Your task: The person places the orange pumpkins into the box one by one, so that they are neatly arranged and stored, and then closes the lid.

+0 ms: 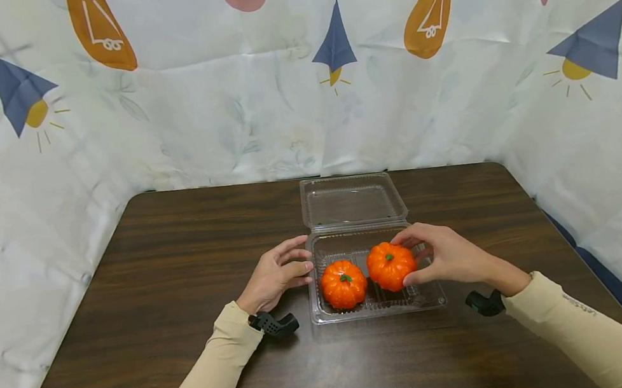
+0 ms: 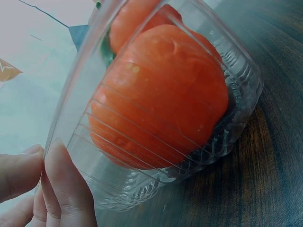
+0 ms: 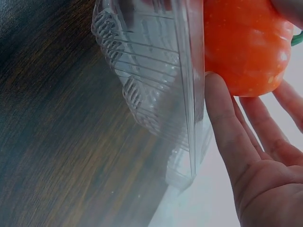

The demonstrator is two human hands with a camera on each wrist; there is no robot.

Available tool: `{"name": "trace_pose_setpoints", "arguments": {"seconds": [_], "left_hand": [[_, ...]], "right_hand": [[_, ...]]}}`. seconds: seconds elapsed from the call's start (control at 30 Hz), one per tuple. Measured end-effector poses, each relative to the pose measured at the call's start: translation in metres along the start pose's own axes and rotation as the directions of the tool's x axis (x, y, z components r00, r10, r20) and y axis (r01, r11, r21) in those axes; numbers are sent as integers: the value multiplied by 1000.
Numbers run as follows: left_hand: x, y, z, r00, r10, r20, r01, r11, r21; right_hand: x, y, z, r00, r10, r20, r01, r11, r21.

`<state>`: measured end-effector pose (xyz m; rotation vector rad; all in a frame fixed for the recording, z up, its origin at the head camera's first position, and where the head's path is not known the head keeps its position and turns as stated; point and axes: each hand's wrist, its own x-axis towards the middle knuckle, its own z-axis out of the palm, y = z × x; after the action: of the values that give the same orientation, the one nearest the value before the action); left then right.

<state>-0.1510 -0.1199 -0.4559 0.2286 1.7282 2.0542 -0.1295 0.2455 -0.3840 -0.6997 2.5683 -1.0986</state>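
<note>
A clear plastic clamshell container (image 1: 359, 315) lies on the table with its lid folded back behind it. One small orange toy pumpkin (image 1: 344, 284) with a green stem sits in the left part of its base. My left hand (image 1: 277, 276) pinches the base's left rim between thumb and fingers, as the left wrist view shows. Over the base's right part, my right hand (image 1: 447, 255) grips a second orange pumpkin (image 1: 391, 266) from its right side. In the right wrist view this pumpkin (image 3: 246, 47) is above the container's rim (image 3: 189, 94), fingers spread around it.
Dark wood-grain table (image 1: 179, 254) lies under everything. The opened lid (image 1: 353, 199) reaches to the table's far edge. A white curtain (image 1: 210, 122) printed with lamps and bulbs hangs behind and along both sides.
</note>
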Motion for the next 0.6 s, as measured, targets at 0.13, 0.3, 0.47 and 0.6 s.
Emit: {"name": "trace_pose_setpoints", "arguments": {"seconds": [0.13, 0.3, 0.47, 0.6], "left_hand": [[0, 0, 0, 1000, 4, 5, -4, 1000, 2], [0, 0, 0, 1000, 6, 4, -6, 1000, 4], [0, 0, 0, 1000, 6, 4, -6, 1000, 4], [0, -1, -1, 1000, 10, 6, -10, 1000, 2]], "right_hand": [[2, 0, 1, 1000, -3, 9, 3, 1000, -18], [4, -2, 3, 999, -9, 31, 10, 999, -52], [6, -3, 5, 997, -19, 71, 26, 994, -102], [8, -4, 6, 997, -10, 82, 20, 992, -121]]}}
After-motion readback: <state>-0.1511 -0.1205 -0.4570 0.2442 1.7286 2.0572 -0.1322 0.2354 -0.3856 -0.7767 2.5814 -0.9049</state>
